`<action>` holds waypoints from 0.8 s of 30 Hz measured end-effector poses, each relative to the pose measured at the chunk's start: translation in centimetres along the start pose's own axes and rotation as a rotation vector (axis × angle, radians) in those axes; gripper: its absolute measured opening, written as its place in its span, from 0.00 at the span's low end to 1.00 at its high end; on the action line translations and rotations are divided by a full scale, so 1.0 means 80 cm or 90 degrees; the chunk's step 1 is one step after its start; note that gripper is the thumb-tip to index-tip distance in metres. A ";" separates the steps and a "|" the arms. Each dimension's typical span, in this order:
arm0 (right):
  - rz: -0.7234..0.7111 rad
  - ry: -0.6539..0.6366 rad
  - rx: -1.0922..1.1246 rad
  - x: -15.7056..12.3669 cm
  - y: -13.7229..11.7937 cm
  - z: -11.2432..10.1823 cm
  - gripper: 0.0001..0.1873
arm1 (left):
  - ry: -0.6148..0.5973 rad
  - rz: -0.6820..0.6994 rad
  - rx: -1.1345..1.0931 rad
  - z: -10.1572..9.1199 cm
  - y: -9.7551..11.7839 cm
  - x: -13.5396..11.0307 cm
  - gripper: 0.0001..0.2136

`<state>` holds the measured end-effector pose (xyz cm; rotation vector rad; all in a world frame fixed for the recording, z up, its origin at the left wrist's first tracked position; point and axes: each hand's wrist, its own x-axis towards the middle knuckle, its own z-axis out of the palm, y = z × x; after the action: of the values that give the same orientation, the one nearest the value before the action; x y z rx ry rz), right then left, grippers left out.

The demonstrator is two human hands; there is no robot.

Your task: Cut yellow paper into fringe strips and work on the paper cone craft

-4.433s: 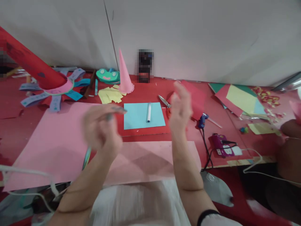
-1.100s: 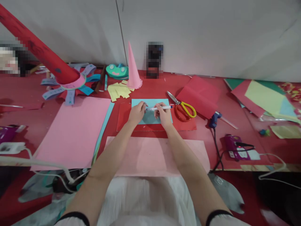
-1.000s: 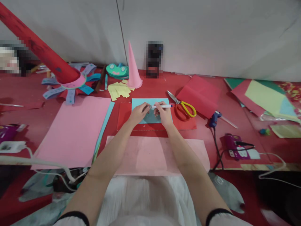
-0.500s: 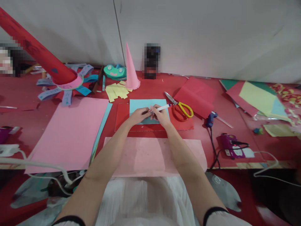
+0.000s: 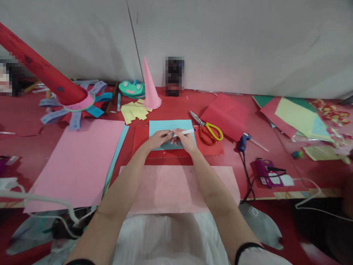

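Over a light blue sheet of paper (image 5: 170, 124), my two hands meet at a white marker pen (image 5: 189, 131). My right hand (image 5: 185, 140) is closed around the pen, whose dark end sticks out to the right. My left hand (image 5: 160, 138) has its fingers closed at the pen's left end, where the tip is hidden. Beneath the blue sheet lies a red board (image 5: 140, 141). Scissors with yellow and red handles (image 5: 211, 132) rest on its right part, blades apart from my hands.
A pink paper cone (image 5: 150, 90) stands behind yellow paper scraps (image 5: 135, 112). Pink sheets (image 5: 79, 162) lie left, beside a red paper tube (image 5: 57, 82). To the right are folded red paper (image 5: 227, 114), a blue glue gun (image 5: 243, 141) with its cord, and a purple power box (image 5: 266, 171).
The whole view has shifted slightly, so things sit lower and a little left. Around the marker pen my hands have drawn closer together, and the pen now lies flatter.
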<state>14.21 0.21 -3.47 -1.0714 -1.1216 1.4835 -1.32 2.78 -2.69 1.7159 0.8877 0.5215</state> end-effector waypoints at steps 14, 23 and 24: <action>0.018 0.023 -0.045 0.014 -0.003 -0.002 0.19 | 0.016 -0.054 0.064 0.002 0.007 -0.001 0.18; 0.054 0.004 0.056 0.015 0.001 0.003 0.19 | 0.009 -0.069 0.031 -0.005 0.012 -0.002 0.17; 0.056 0.007 0.066 0.016 0.002 0.004 0.19 | 0.009 -0.065 0.016 -0.007 0.010 -0.002 0.17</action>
<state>13.64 1.36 -3.67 -1.0677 -0.9900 1.5859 -1.56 2.87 -1.77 1.6810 0.9902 0.4576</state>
